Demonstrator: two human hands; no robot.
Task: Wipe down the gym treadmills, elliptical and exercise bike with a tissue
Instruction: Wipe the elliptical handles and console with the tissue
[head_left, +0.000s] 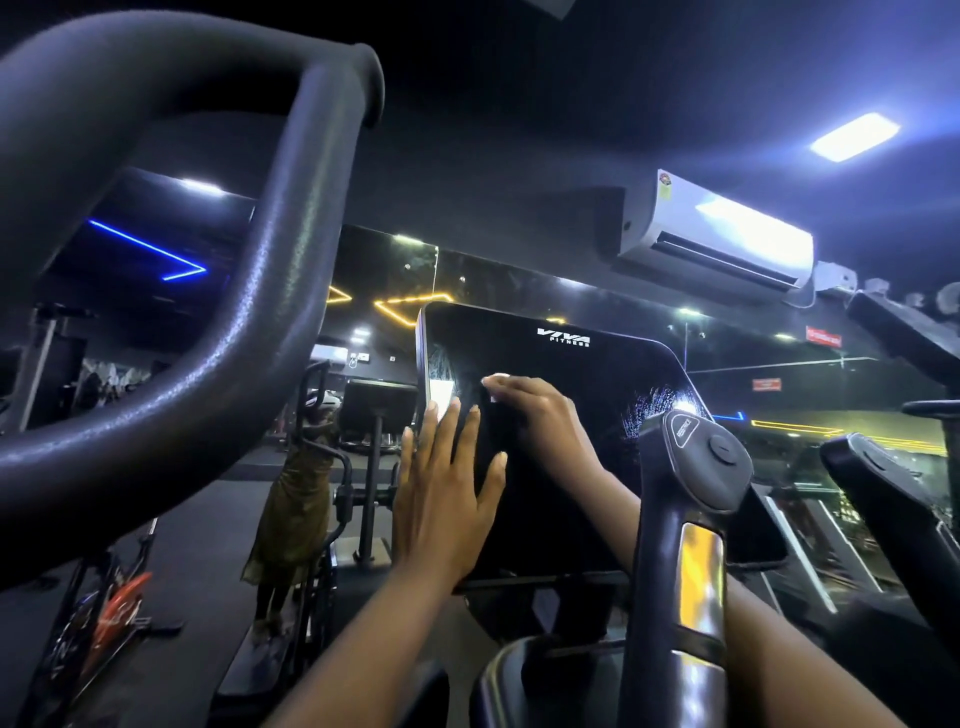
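Note:
The machine's black console screen (566, 467), marked VIVA FITNESS, stands in the middle of the head view with streaks on its glass. My left hand (447, 499) lies flat against the screen's left edge, fingers straight and spread. Higher up, my right hand (540, 415) presses on the screen with its fingers curled over a white tissue (500, 376). Only small white bits of the tissue show at the fingertips.
A thick padded handlebar (249, 312) loops across the left, close to the camera. A grip post with a round button (696, 467) rises at the right, in front of my right forearm. Behind are a wall mirror, an air conditioner (717, 234) and a spin bike (114, 613).

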